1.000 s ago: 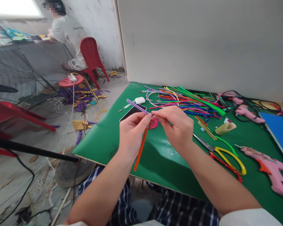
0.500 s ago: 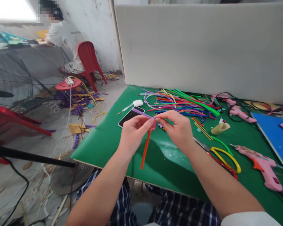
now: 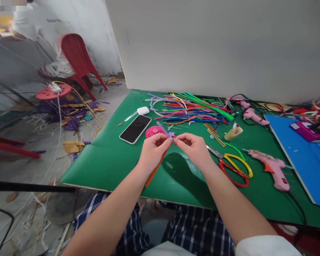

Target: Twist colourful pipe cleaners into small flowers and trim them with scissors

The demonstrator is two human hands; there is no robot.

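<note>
My left hand [image 3: 153, 151] pinches a purple pipe cleaner [image 3: 162, 128], whose free end points up and left. At the same spot my right hand [image 3: 193, 149] has thumb and fingertips closed on its small looped part, almost touching the left fingertips. An orange pipe cleaner [image 3: 153, 172] slants down from under the left hand; whether it is held there cannot be made out. Just behind the left hand lies a pink coiled disc [image 3: 152, 131]. A phone [image 3: 136, 129] rests to its left, and scissors [image 3: 230, 161] with red and yellow handles lie right of the right hand.
A pile of coloured pipe cleaners [image 3: 192, 108] covers the back of the green table [image 3: 101, 160]. Pink glue guns [image 3: 273, 165], a bamboo cup [image 3: 233, 133] and a blue board [image 3: 288, 149] are rightward. A person sits near a red chair [image 3: 77, 57].
The view has swung right and down, so the table things appear further left and higher. Both hands stay together, and the pink disc and small purple loops now show more clearly.
</note>
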